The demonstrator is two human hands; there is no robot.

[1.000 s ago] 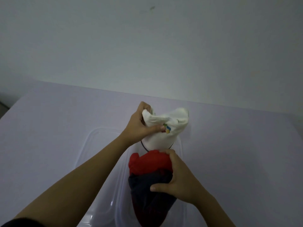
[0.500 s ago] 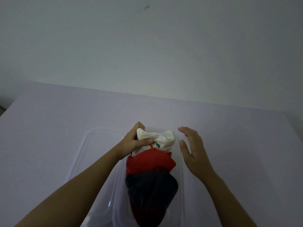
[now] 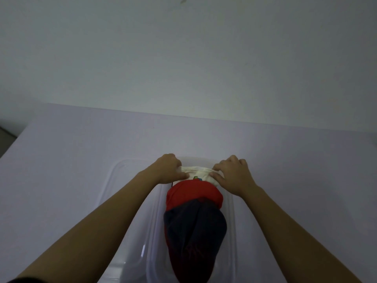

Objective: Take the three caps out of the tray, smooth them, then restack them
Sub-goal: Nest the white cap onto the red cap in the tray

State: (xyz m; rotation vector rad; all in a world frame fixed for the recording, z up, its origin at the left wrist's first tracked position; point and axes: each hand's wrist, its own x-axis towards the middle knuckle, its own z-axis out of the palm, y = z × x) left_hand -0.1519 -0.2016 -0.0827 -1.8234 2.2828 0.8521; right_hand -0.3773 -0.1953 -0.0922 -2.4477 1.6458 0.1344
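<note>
The white cap point(image 3: 197, 172) is held between the two hands at the far end of the clear plastic tray point(image 3: 232, 221). Its left end is gripped by the left hand point(image 3: 169, 169), with the fingers curled over the far edge and the thumb laid on the near side. Its right end is gripped in the same way by the right hand point(image 3: 232, 175). Between the hands the white fabric is seen bunched into a low, wrinkled band, and a small coloured emblem is shown on its near face.

Just nearer than the hands, the red cap point(image 3: 191, 194) is seen touching and partly covering the white cap's near edge. Nearer still, the dark navy cap point(image 3: 195, 229) is laid over the red one, so that the three overlap in a row down the length of the tray, between the two forearms.

Under the left forearm a second clear plastic piece point(image 3: 114, 178) is overlapped by the tray; whether it is a lid or another tray cannot be told. Both are carried by the pale lilac table point(image 3: 71, 156), which is spread out to either side of the hands. Beyond the hands, the table's far edge is met by a plain pale wall point(image 3: 183, 58). A dark sleeve point(image 3: 22, 280) is glimpsed on the left arm at the lower edge.
</note>
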